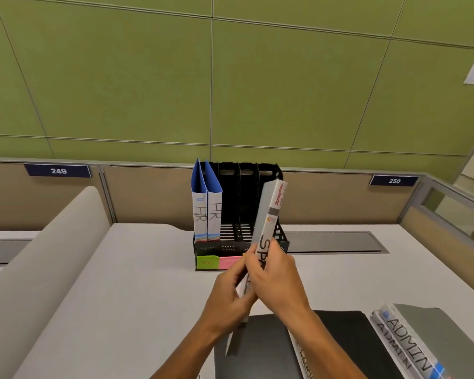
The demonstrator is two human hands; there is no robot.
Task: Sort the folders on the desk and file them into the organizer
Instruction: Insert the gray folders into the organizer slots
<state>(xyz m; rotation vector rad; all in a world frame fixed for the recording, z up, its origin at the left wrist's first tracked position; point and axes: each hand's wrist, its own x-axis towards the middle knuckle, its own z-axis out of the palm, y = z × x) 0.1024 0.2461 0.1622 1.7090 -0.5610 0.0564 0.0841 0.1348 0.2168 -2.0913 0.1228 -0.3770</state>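
Note:
A black slotted organizer (pixel 281 236) stands at the back of the desk. Two blue folders marked HR (pixel 206 212) stand upright in its leftmost slots. I hold a grey folder (pixel 271 212) tilted in front of the organizer's right side, its spine lettered "SP". My left hand (pixel 227 294) grips its lower end from the left. My right hand (pixel 274 280) wraps around its spine from the right. Two grey folders marked ADMIN (pixel 411 343) lie flat at the lower right. A dark folder (pixel 260 348) lies under my arms.
Green and pink labels (pixel 219 263) are stuck on the organizer's front edge. A beige curved divider (pixel 39 258) borders the desk on the left. A grey cable hatch (pixel 334 242) sits behind the organizer to the right. Partition panels numbered 249 and 250 back the desk.

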